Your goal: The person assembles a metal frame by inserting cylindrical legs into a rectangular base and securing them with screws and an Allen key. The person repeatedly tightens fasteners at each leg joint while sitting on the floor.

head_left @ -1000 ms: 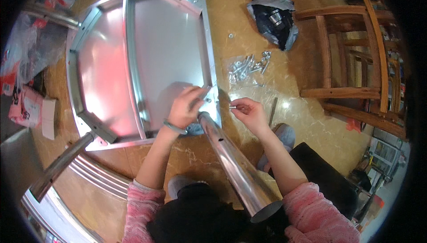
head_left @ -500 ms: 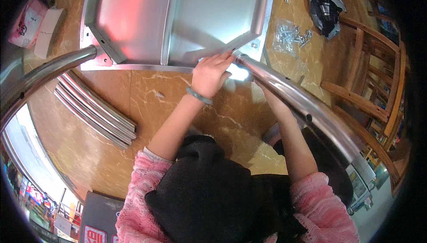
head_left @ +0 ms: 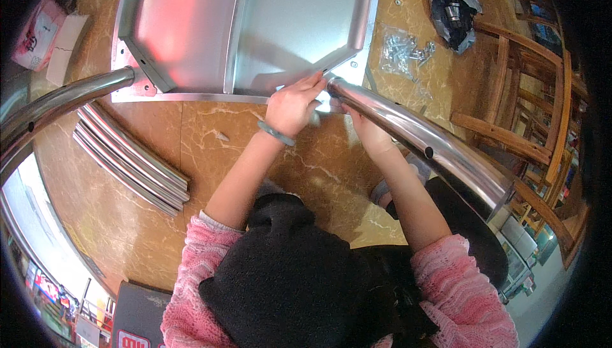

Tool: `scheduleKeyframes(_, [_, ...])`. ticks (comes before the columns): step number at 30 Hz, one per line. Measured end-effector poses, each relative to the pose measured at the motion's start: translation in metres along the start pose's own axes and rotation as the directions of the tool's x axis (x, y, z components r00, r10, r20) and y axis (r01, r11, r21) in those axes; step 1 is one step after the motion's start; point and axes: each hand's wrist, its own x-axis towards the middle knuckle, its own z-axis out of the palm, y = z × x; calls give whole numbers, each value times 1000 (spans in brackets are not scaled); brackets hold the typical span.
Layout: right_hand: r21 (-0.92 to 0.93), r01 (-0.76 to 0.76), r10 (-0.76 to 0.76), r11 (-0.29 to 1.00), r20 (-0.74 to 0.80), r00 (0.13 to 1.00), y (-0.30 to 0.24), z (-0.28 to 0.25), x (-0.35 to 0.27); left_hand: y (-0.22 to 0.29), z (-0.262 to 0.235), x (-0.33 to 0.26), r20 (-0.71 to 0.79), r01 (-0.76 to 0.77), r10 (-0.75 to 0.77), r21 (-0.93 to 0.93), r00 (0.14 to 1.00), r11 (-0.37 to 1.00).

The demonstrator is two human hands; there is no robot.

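Note:
An underside-up stainless steel tabletop [head_left: 290,13] lies before me, with a corner brace at each near corner. A shiny metal tube leg [head_left: 414,128] runs from its near right corner back toward my right side. My left hand [head_left: 294,107], a jade-coloured bangle on its wrist, rests at that corner, fingers stretched along the brace beside the tube's end. Just below the joint, my right hand [head_left: 370,132] reaches up under the tube, which hides its fingers. Another tube leg [head_left: 83,96] stands at the near left corner.
Several curved metal tubes [head_left: 131,157] lie on the floor at left. Right of the tabletop are a clear bag of screws [head_left: 398,51] and a black plastic bag [head_left: 451,13] with metal parts. Wooden chairs [head_left: 510,134] stand at far right, a pink box [head_left: 41,36] at far left.
The tabletop and its right leg sit slightly farther left in view. My right hand has moved up and left toward the joint; my left hand stays at the corner.

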Motion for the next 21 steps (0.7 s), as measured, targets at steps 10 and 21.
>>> scheduleKeyframes(10, [-120,-41,49,992,66,997,-9,1,1,8,-3,-5,40,-32,26,173,999,984])
scheduleKeyframes(21, [450,-593,396,667,460,795,-11,-2,23,9,-4,-4,54,-46,37,179,998,983])
